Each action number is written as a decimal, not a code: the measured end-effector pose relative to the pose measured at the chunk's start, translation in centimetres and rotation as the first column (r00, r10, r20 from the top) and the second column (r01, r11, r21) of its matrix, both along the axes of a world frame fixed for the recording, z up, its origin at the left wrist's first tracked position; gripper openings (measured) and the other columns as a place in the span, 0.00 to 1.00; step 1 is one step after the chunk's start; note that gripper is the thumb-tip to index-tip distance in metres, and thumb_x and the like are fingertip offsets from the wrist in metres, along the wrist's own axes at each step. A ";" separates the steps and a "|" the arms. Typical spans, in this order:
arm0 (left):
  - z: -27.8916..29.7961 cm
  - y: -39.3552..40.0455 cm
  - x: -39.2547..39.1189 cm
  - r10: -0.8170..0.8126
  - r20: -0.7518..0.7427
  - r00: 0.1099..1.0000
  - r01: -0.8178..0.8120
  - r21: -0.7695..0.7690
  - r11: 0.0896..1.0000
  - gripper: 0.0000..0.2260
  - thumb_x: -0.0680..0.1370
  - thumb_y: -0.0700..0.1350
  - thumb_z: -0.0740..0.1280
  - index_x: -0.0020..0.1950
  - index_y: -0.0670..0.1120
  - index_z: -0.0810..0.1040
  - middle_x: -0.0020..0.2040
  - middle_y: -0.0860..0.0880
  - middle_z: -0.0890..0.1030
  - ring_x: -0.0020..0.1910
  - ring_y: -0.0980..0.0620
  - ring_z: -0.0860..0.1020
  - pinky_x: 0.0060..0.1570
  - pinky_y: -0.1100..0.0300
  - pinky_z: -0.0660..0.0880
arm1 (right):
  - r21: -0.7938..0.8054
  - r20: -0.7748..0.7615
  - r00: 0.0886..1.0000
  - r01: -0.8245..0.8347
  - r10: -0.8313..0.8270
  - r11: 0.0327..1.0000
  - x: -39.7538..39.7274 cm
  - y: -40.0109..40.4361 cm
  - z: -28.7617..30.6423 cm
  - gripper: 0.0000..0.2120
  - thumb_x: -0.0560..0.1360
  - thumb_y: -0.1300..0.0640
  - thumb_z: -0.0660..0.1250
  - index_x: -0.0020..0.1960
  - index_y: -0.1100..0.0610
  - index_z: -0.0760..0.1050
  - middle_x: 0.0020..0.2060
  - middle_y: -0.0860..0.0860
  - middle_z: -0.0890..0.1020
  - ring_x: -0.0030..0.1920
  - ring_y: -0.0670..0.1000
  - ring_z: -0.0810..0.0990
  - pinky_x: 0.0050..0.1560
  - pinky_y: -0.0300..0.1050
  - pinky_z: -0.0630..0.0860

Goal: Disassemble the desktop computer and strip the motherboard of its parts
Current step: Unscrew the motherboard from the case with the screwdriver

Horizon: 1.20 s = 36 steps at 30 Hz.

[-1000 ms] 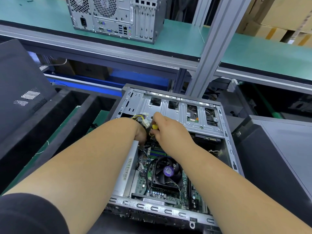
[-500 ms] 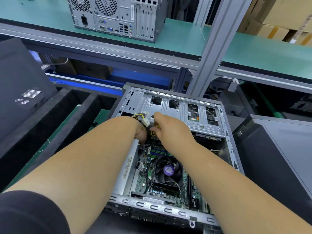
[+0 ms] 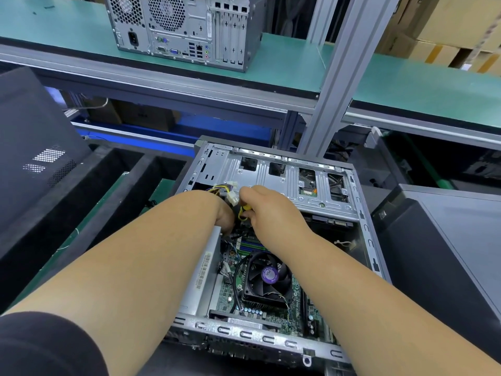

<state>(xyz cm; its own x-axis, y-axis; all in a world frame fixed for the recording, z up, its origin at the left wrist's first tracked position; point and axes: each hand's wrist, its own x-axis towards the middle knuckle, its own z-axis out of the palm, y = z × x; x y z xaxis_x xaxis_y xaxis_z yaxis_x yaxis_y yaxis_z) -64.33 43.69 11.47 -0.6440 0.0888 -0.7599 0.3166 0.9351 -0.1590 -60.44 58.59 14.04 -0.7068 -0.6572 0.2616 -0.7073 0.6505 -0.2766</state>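
The open case (image 3: 273, 240) lay on its side in front of the person, its rear edge nearest the camera and its drive cage (image 3: 287, 180) at the far end. Inside it, the motherboard (image 3: 230, 291) sat flat on the floor of the case, with the black fan (image 3: 264, 278) on top of it, a purple label at the hub.

Both forearms reached in from below, and the two hands met near the far left corner of the board, just beside the cage. The right hand (image 3: 268, 210) was curled, knuckles up, and pinched a yellow wire (image 3: 244, 213) that looped under its fingers. The left hand (image 3: 226, 215) was bent down into the case at the wrist; its fingers were hidden behind the wrist and the cables, so whether they gripped anything could not be told. The hands were close together, almost touching.

A bundle of yellow and black wires (image 3: 217, 189) rose just beyond the left wrist, ending in white plugs (image 3: 232, 198) that hung free above the hands.

A grey metal box with a barcode sticker (image 3: 204, 272) stood along the left side of the board, partly under the left forearm.

On the green shelf (image 3: 298, 69) beyond, a second tower (image 3: 184, 28) stood upright, showing its rear ports. Dark panels (image 3: 32, 137) leaned at the left, and another dark case (image 3: 447, 240) lay at the right. Cardboard boxes (image 3: 447, 28) were stacked at the far right.
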 end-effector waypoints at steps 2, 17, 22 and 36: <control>0.2 0.1 0.0 0.009 -0.004 1.000 -0.009 0.010 1.000 0.22 0.80 0.44 0.62 0.73 0.38 0.66 0.62 0.40 0.72 0.51 0.50 0.66 0.49 0.58 0.63 | 0.032 -0.022 1.000 -0.007 0.007 0.999 0.1 0.1 0.0 0.19 0.71 0.72 0.64 0.57 0.54 0.73 0.45 0.52 0.73 0.46 0.58 0.72 0.37 0.47 0.66; 1.7 0.3 0.9 0.140 -0.008 0.990 -0.139 0.088 0.986 0.14 0.78 0.48 0.64 0.62 0.46 0.75 0.52 0.46 0.71 0.46 0.48 0.71 0.48 0.58 0.68 | 0.036 -0.050 0.995 0.087 -0.085 0.996 0.5 -0.2 0.4 0.12 0.79 0.52 0.65 0.56 0.58 0.69 0.47 0.55 0.76 0.42 0.60 0.74 0.37 0.51 0.71; 1.6 0.3 0.9 0.149 0.008 0.989 -0.149 0.072 0.986 0.15 0.79 0.48 0.63 0.64 0.45 0.74 0.60 0.44 0.74 0.50 0.48 0.71 0.50 0.56 0.68 | 0.034 -0.026 0.994 0.111 -0.110 0.993 0.5 -0.1 0.2 0.07 0.79 0.53 0.63 0.54 0.55 0.68 0.38 0.51 0.70 0.39 0.60 0.71 0.34 0.48 0.64; 1.4 0.5 0.9 0.137 0.031 0.990 -0.140 0.085 0.987 0.19 0.79 0.43 0.62 0.69 0.40 0.71 0.65 0.40 0.74 0.51 0.48 0.71 0.49 0.57 0.68 | 0.033 -0.047 0.998 0.048 -0.047 0.998 0.2 0.2 0.2 0.08 0.79 0.55 0.63 0.54 0.58 0.69 0.44 0.54 0.76 0.42 0.59 0.73 0.35 0.49 0.66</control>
<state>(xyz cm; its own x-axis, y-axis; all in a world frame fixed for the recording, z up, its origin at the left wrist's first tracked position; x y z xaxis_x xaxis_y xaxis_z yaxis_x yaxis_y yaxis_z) -63.48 44.15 12.87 -0.6353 0.0665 -0.7694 0.1858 0.9802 -0.0687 -60.20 58.74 14.29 -0.7251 -0.6324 0.2726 -0.6870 0.6920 -0.2217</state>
